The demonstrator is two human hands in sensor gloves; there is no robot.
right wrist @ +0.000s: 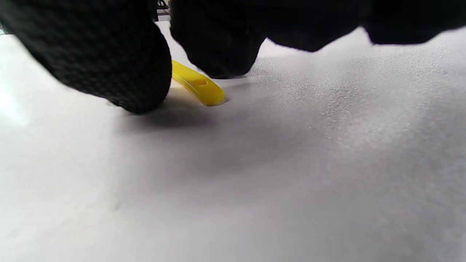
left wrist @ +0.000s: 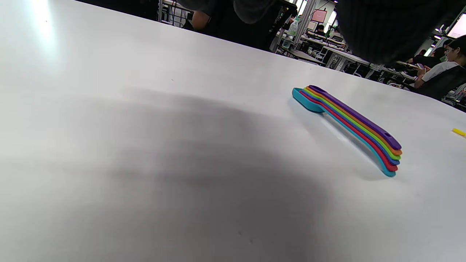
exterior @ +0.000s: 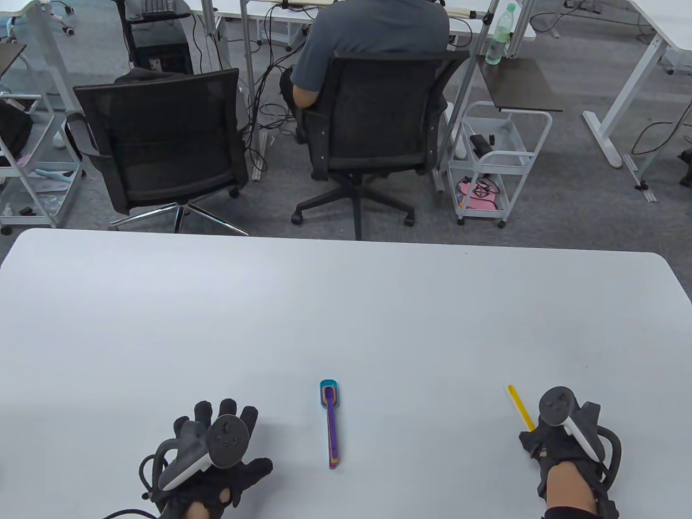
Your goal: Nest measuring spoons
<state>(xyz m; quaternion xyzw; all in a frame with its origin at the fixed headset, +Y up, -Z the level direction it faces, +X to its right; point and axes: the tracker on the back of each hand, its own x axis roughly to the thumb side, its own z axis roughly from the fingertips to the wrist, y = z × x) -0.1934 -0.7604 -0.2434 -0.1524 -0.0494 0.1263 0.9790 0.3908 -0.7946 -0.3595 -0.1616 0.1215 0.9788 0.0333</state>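
Several coloured measuring spoons lie nested in one stack [exterior: 331,427] at the table's front middle, teal lowest and purple on top [left wrist: 349,123]. A single yellow spoon [exterior: 520,406] lies to the right, its handle end [right wrist: 198,85] on the table. My right hand [exterior: 532,440] curls down over that end; thumb and fingertips [right wrist: 218,47] pinch it from both sides. My left hand [exterior: 246,438] rests flat on the table left of the stack, fingers spread, holding nothing. The yellow spoon's bowl cannot be made out.
The white table [exterior: 346,313] stretches wide beyond the spoons. Past its far edge stand two black office chairs [exterior: 162,135], one with a seated person [exterior: 373,32], and a white trolley [exterior: 500,162].
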